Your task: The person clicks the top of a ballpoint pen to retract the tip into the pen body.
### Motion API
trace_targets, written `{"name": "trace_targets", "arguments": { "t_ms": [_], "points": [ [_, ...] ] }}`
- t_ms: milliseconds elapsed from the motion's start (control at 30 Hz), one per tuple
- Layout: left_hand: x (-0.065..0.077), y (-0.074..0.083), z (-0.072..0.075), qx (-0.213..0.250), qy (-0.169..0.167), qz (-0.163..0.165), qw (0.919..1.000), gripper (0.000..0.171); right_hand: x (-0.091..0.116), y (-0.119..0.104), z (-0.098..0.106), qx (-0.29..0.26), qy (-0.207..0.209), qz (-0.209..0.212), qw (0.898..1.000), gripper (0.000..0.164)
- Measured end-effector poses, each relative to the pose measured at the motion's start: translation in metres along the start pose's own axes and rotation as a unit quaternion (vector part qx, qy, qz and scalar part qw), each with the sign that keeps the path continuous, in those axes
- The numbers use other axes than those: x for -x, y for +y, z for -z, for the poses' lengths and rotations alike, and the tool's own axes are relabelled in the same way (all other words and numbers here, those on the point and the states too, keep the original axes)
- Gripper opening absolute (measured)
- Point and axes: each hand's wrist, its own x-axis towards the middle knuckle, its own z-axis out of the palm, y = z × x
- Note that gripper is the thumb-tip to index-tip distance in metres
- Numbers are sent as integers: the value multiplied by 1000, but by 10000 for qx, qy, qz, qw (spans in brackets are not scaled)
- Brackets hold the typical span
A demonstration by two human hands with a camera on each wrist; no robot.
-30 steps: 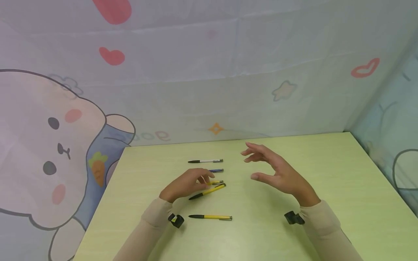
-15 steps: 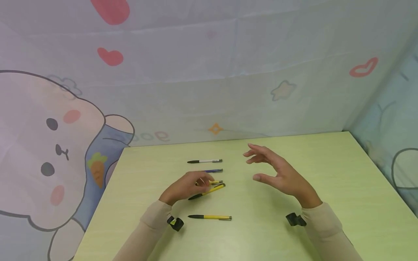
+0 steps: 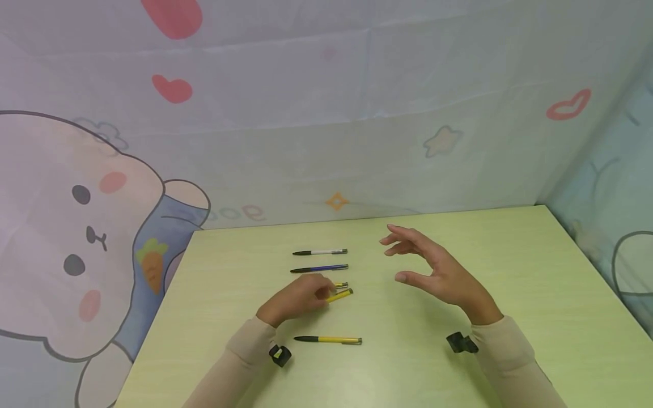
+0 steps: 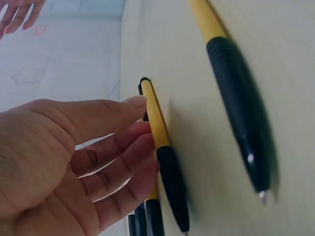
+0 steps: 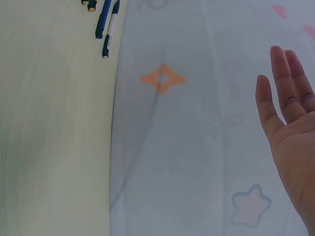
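Note:
My left hand (image 3: 298,297) is over the middle of the table, its thumb and fingertips pinching a slanted yellow pen (image 4: 156,120) with a black grip. In the head view that hand hides most of this pen. Just behind it lies another yellow pen (image 3: 340,285), largely covered by the fingers. Farther back are a blue pen (image 3: 321,268) and a white pen (image 3: 321,252), roughly parallel. A third yellow pen (image 3: 329,339) lies nearer the front. My right hand (image 3: 433,269) is held above the table, right of the pens, fingers apart and holding nothing.
The pale yellow-green table (image 3: 510,255) ends at the back against a hanging cloth (image 3: 285,158) printed with hearts, a star and a cartoon animal. A black wrist device (image 3: 280,356) sits on the left sleeve, another (image 3: 462,343) on the right.
My left hand has come slightly toward the front, from over the rear yellow pen onto the slanted one, uncovering the blue pen. The slanted pen has rolled a little. The right hand stays almost still.

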Motion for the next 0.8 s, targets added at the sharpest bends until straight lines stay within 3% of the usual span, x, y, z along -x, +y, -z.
{"name": "trace_targets", "arguments": {
  "t_ms": [400,633,800],
  "points": [
    [-7,4,-9,-769,-193,-71,9968,17,-1,1,2,11,1,43,10000,84],
    [-7,10,-9,-868,-174,-175,9959,10,-2,-3,3,-27,-25,17,10000,82],
    [-8,12,-9,-874,-201,-249,9957,15,-1,-2,4,-15,-56,8,10000,82]
  ]
}}
